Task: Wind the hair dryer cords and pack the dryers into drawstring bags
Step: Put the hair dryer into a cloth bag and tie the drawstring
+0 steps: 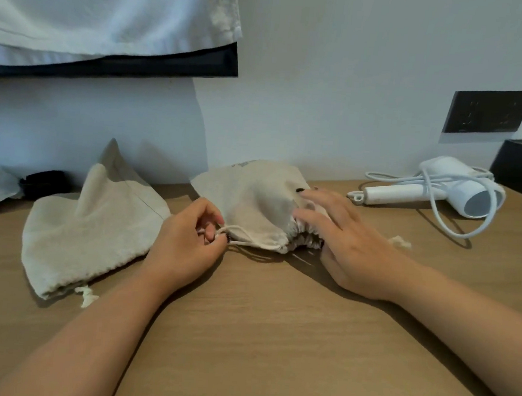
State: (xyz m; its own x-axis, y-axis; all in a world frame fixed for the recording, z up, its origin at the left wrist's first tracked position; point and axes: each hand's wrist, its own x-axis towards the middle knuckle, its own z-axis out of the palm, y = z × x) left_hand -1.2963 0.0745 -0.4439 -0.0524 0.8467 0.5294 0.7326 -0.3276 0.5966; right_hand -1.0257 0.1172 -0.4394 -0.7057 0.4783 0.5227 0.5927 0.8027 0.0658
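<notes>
Head view: filled drawstring bag [259, 204] lying on the wooden table [242, 337], gathered mouth toward the right, between both hands. Left hand [184, 241] pinching the drawstring [241, 229] at the bag's near-left edge; right hand [344, 235] flat, fingers straight, pressing the puckered mouth. Contents hidden; white hair dryer [441, 188], cord looped loosely, nozzle pointing right, well apart.

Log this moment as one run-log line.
step: closing bag | left hand: pinches drawstring | right hand: flat on bag mouth | white dryer: unpacked
</notes>
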